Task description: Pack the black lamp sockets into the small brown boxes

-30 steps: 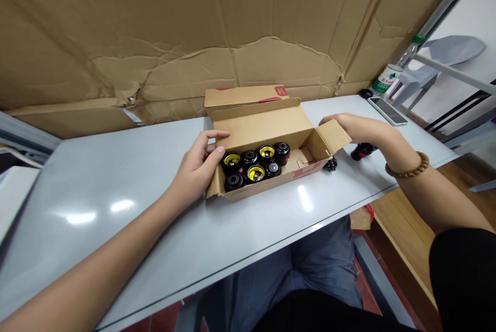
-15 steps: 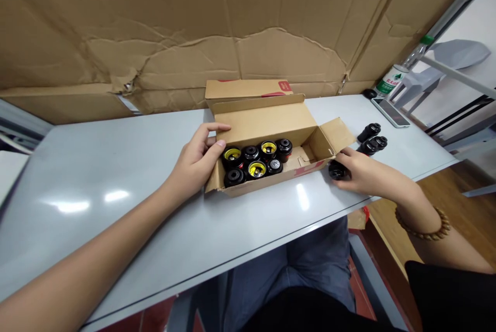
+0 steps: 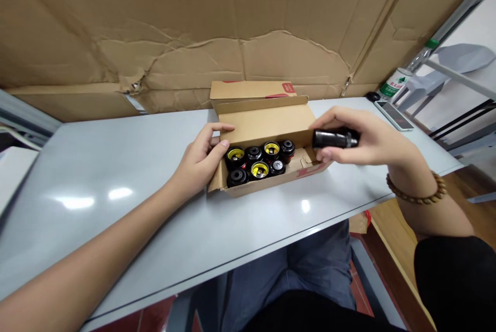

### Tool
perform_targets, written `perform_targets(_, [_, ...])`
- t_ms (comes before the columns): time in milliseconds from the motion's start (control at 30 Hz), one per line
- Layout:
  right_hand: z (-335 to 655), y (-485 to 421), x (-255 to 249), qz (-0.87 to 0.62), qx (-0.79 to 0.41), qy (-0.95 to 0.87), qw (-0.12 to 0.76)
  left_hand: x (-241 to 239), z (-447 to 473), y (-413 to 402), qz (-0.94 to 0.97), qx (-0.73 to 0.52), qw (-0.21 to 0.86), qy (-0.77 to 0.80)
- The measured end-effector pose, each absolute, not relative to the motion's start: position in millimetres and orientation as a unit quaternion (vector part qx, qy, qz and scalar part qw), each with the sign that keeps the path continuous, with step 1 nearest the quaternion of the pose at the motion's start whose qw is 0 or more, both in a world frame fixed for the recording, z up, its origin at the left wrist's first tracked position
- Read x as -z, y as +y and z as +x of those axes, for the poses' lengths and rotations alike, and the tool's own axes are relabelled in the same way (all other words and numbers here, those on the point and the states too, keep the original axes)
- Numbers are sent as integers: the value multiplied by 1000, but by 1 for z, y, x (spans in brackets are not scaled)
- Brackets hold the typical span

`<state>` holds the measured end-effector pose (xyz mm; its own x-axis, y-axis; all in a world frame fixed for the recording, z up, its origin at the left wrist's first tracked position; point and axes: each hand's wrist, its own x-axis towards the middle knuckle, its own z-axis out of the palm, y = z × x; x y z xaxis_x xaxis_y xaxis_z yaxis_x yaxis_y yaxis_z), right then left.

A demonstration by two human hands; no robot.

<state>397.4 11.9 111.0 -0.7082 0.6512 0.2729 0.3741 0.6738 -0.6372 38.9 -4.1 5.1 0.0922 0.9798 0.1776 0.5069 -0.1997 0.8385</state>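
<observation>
An opened cardboard box (image 3: 267, 185) stands on the table, its lid folded back. Inside, several black cylindrical parts (image 3: 254, 154) stand upright in two rows toward the left; some show yellow rings and metal centres at the top. My left hand (image 3: 203, 159) grips the box's left end, thumb at the rim and fingers along the back corner. Above the right end of the box, my right hand (image 3: 358, 135) holds another black cylindrical part (image 3: 334, 138), lying sideways between thumb and fingers. That hand covers the box's right flap and the table behind it.
A phone (image 3: 394, 116), a plastic water bottle (image 3: 395, 84) and a small round black object (image 3: 372, 96) are at the table's far right. A large cardboard sheet (image 3: 248, 16) stands along the back. The front table edge runs just before my lap.
My right hand has lifted the black cylindrical part off the table and brought it left and up over the box's right end, tipping it sideways. My left hand keeps its grip on the box.
</observation>
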Motion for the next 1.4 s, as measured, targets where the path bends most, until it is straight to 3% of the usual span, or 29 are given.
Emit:
perform_targets(233, [355, 51, -70, -278, -255, -861, 341, -3, 38, -4, 660, -386, 321, 558])
perform_targets(800, [365, 47, -54, -263, -190, -888, 327, -5, 39, -7, 652, -390, 318, 567])
perform_targets(1133, [365, 45, -55, -253, -205, -901, 287, -4, 39, -6, 650, -391, 326, 564])
perform_targets(1400, [366, 45, -52, -249, -199, -897, 306, 0, 37, -4, 653, -400, 339, 546])
